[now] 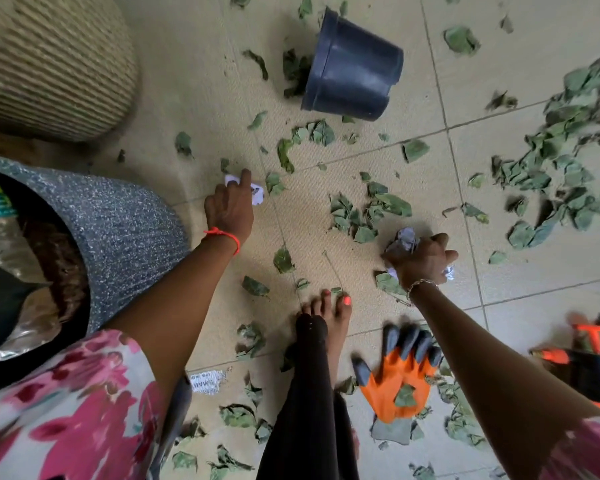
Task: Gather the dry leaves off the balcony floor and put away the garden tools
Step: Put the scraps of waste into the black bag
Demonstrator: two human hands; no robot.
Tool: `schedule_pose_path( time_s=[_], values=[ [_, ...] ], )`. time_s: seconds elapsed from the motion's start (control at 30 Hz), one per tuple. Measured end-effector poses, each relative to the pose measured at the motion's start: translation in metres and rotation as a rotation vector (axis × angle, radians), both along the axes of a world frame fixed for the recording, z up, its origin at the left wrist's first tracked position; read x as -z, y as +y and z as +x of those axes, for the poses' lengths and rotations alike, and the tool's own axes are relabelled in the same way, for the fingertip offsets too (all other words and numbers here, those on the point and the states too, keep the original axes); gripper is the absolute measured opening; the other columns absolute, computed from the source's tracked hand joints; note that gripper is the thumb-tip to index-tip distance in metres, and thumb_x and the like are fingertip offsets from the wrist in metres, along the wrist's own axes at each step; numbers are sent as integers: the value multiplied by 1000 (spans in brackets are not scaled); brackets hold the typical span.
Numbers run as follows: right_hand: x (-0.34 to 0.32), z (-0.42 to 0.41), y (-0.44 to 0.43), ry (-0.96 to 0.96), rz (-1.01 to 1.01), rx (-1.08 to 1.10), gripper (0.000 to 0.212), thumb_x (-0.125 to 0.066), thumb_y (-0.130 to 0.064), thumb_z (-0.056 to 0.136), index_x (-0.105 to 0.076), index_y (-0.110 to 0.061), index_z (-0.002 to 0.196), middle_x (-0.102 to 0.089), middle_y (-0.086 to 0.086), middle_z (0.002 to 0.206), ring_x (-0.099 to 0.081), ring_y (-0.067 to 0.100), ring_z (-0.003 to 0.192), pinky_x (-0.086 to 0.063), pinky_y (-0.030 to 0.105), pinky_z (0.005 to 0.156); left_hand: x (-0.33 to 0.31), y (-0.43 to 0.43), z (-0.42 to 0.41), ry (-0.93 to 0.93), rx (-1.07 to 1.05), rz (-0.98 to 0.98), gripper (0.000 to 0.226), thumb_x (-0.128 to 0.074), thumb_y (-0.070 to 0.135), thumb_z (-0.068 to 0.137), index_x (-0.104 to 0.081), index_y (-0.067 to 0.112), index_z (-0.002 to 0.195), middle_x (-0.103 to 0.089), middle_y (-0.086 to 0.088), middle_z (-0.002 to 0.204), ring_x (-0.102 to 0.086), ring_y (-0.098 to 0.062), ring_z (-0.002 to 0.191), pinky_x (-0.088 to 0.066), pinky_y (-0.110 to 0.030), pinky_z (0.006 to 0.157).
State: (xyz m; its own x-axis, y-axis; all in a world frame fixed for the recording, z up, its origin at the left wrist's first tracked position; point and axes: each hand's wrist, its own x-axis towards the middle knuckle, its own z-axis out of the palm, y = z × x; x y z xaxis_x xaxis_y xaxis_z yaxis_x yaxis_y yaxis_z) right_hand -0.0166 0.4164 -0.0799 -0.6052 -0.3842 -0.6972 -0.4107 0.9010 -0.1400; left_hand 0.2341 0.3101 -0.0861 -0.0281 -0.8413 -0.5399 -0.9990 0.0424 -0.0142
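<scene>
Paper scrap (258,196) half-hidden under left fingers (245,177)

Beige textured floor tiles (378,161) with thin grout lines, softly daylit; a ribbed beige pot (49,64) and speckled grey pot (125,230) stand left.

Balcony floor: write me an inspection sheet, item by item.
Surface: beige floor tiles, littered.
Job's things: dry leaves scattered, thickest at right; orange glove flat beside the foot; orange-handled tool, blurred, at the right edge.
Clutter: black pot tipped on its side; printed paper scrap.
Hands: left hand touches white paper, grip unclear; right hand grips a paper wad.
Cables: nothing seen.
Surroundings: grey speckled planter and ribbed woven pot at left.
</scene>
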Motion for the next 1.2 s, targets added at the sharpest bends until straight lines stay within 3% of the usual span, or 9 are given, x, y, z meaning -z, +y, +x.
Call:
schedule_pose_path(
  time_s=[0.17, 0.3, 0.5, 0.67, 0.8, 0.97, 1.03, 1.13, 1.2],
  values=[
    [-8, -6, -7, -29, 4, 35, 46, -81, -16, 65, -60, 3, 101, -40, 13, 120, -33, 30, 112, -41, 46, 90, -9, 4, 1, 35, 8, 36, 25, -44, 12, 98, -50, 3, 121, -60, -20, 117, -54, -38, 110, -44, -42, 82],
    [-41, -11, -8, -61, -22, 143, 52, -81, -9, 57, -57, 2, 102, -45, 13, 108, -43, 28, 105, -46, 44, 91, -49, 13, -16, 161, -162, 80, 32, -46, 27, 98, -54, 3, 117, -62, -20, 115, -58, -37, 107, -45, -40, 82],
    [-122, -16, -14, -111, -123, 251, 61, -80, -31, 44, -62, -5, 96, -57, 17, 101, -57, 30, 92, -50, 43, 85, -138, 24, -72, 236, -326, 169, 38, -48, 34, 96, -56, 5, 120, -60, -19, 120, -55, -35, 114, -43, -37, 90],
    [-214, -27, -36, -124, -260, 201, 41, -78, -26, 56, -55, -5, 82, -57, 20, 97, -52, 32, 97, -42, 33, 73, -216, 20, -128, 328, -367, 210, 36, -43, 32, 96, -62, 5, 110, -62, -18, 116, -55, -34, 111, -43, -35, 87],
    [-295, -44, -48, -95, -330, 106, 29, -79, -14, 64, -50, -14, 66, -57, 20, 95, -48, 33, 104, -40, 36, 75, -300, 2, -168, 402, -349, 201, 34, -40, 27, 98, -60, 4, 114, -60, -18, 120, -54, -35, 113, -42, -36, 87],
    [-437, -76, -55, -19, -386, 84, 31, -76, -14, 68, -61, 2, 90, -52, 13, 84, -47, 33, 110, -43, 38, 80, -445, -27, -209, 504, -86, 251, 34, -40, 22, 100, -57, 3, 122, -57, -19, 127, -54, -32, 114, -41, -35, 89],
    [-499, -91, -52, -7, -428, 132, 29, -79, -16, 66, -58, -5, 82, -48, 7, 77, -52, 33, 104, -43, 37, 77, -507, -35, -223, 527, 16, 255, 34, -41, 22, 99, -57, 1, 120, -57, -24, 123, -54, -34, 113, -43, -36, 88],
    [-571, -120, -46, 45, -494, 130, 44, -81, -26, 53, -60, -3, 84, -57, 18, 86, -59, 31, 87, -44, 34, 64, -596, -39, -242, 572, 71, 185, 39, -44, 28, 99, -56, 0, 122, -56, -22, 127, -53, -34, 115, -42, -34, 90],
    [-613, -140, -36, 81, -562, 94, 41, -67, -38, 41, -53, -13, 69, -54, 13, 77, -54, 21, 73, -44, 32, 58, -650, -31, -254, 592, 144, 160, 42, -44, 30, 99, -53, 1, 128, -54, -21, 130, -52, -34, 117, -41, -33, 90]
  ],
)
